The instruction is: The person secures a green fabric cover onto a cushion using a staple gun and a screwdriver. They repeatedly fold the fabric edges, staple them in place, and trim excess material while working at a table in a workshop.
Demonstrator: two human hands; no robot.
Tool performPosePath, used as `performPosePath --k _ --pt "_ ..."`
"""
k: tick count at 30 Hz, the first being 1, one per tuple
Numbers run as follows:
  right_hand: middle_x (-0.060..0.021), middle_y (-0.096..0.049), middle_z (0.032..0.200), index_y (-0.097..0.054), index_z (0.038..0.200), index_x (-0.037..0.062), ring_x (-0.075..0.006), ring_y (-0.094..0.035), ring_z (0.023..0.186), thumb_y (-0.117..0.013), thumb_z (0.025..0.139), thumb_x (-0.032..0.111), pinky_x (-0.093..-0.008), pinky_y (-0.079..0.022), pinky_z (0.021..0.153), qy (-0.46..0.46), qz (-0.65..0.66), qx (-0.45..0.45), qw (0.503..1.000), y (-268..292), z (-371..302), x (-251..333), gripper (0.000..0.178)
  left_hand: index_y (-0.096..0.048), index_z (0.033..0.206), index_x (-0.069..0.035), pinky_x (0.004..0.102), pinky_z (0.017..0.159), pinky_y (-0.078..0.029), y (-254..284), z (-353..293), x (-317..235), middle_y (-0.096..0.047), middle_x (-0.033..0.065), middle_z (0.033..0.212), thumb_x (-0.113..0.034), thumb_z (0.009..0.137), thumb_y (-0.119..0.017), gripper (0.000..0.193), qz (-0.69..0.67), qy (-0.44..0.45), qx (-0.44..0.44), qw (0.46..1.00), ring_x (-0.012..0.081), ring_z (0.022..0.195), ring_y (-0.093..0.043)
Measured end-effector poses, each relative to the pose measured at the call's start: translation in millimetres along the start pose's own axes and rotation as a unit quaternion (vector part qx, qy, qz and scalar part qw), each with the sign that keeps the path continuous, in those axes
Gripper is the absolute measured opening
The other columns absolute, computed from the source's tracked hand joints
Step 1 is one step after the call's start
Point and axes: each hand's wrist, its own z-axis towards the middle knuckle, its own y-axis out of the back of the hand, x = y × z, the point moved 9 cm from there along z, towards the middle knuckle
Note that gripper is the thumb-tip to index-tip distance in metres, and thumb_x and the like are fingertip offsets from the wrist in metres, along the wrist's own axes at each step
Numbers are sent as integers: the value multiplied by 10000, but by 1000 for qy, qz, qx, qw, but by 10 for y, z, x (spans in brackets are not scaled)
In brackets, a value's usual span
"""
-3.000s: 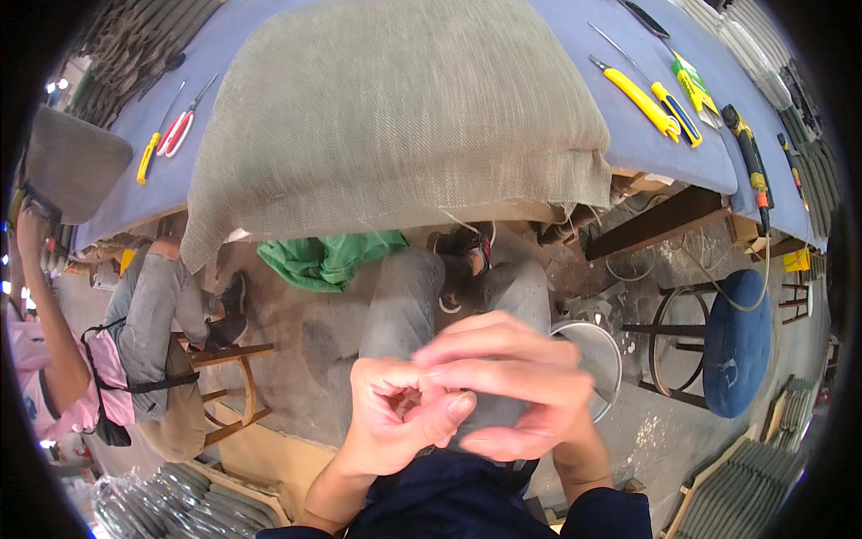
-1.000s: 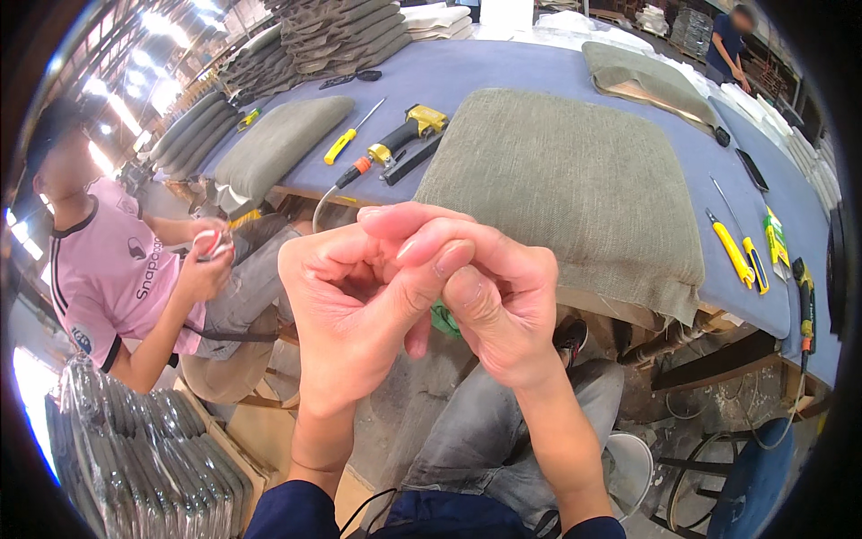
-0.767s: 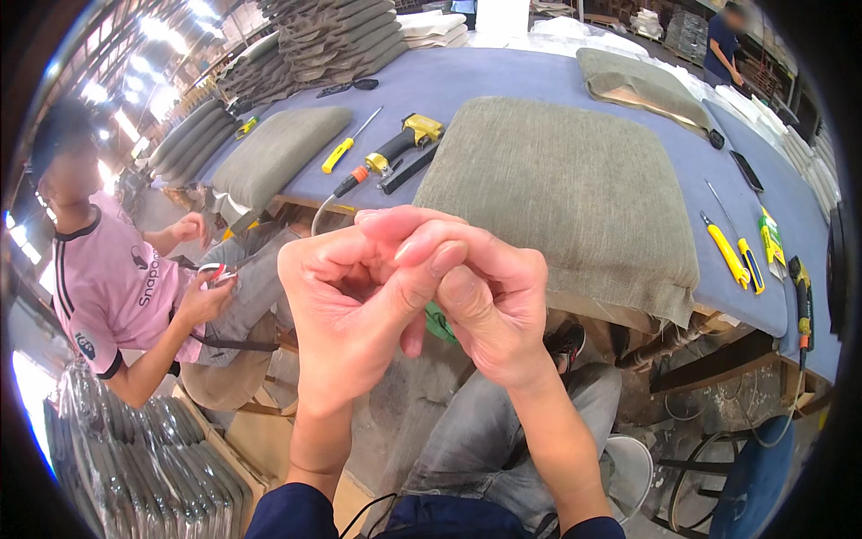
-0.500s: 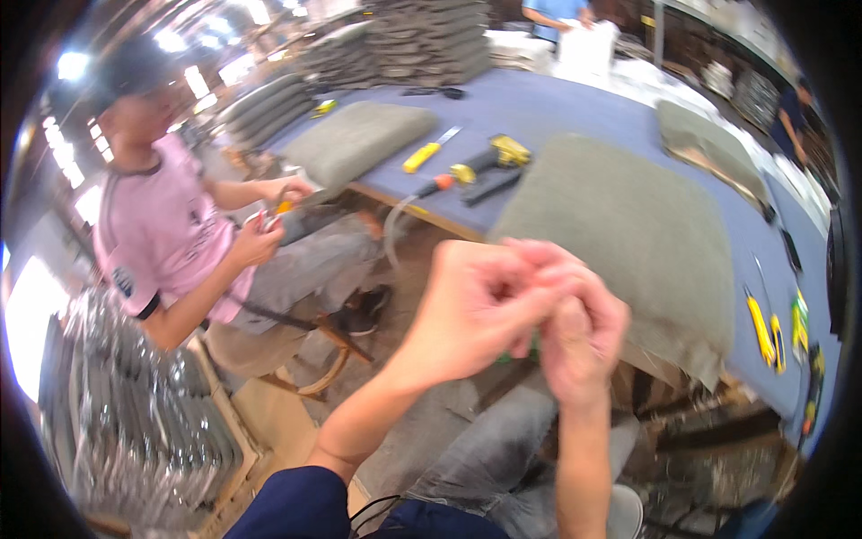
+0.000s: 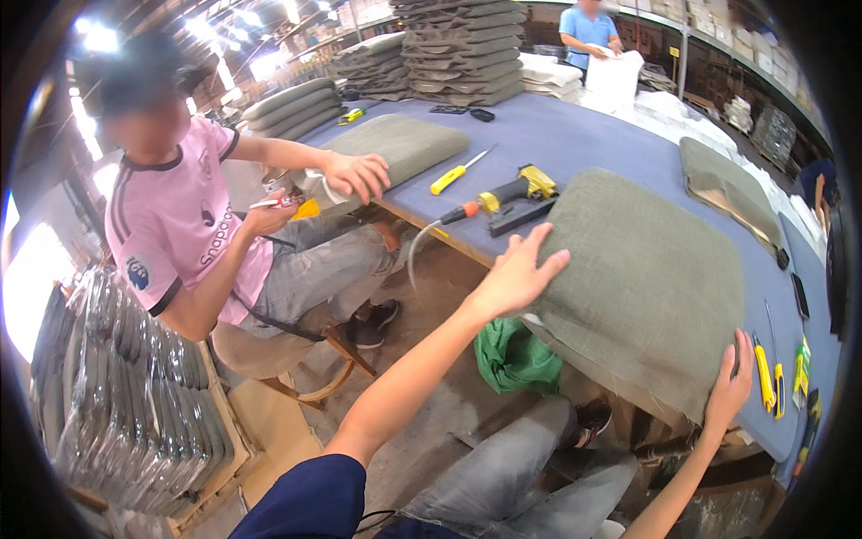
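Note:
A grey-green fabric-covered seat cushion point(image 5: 646, 269) lies on the blue table in front of me, its loose cloth edge hanging over the front side. At the cushion's left edge is my left hand point(image 5: 521, 274), open, with thumb and fingers spread. My right hand point(image 5: 732, 382) rests against the right front corner, fingers stretched along the side and slightly apart. Beyond my left hand lies a yellow and black staple gun point(image 5: 521, 190), with an orange fitting and a clear air hose. Left of it is a yellow-handled screwdriver point(image 5: 449, 180).
A co-worker in a pink shirt point(image 5: 184, 207) sits at the left, one hand on another cushion point(image 5: 395, 144). Yellow hand tools point(image 5: 765, 375) lie at the table's right. A green bag point(image 5: 516, 359) hangs below the front edge. Stacked cushions point(image 5: 462, 54) stand at the back.
My hands were together in front of the cushion; they have parted to its left edge and right front corner. The co-worker's arm has reached out to the other cushion.

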Motion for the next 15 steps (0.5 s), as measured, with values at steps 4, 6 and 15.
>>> performPosePath --k 4,6,15 --pt "-193 -602 1423 -629 1357 17 -338 -529 1365 -550 1054 262 -410 -369 1151 -46 54 6 997 -8 -24 25 397 -436 1543 -123 454 1129 -405 14 -19 -4 -536 262 1472 -576 996 -551 720 -30 1 -8 1000 408 1333 -544" --pt "-199 -630 1392 -632 1350 -14 -319 -555 1347 -567 1039 256 -404 -375 1150 -57 93 11 994 96 62 -123 417 -431 1543 -80 440 1152 -390 -21 -121 -195 -544 260 1469 -541 991 -584 735 -26 -6 -8 1000 402 1372 -521" --pt "-264 -643 1352 -679 1279 -26 -366 -579 1329 -671 970 215 -416 -399 1132 -82 100 -13 992 270 -120 70 391 -483 1501 -21 388 1155 -368 -55 -144 65 -558 256 1461 -457 1001 -621 677 -73 -79 -38 993 335 1380 -524"
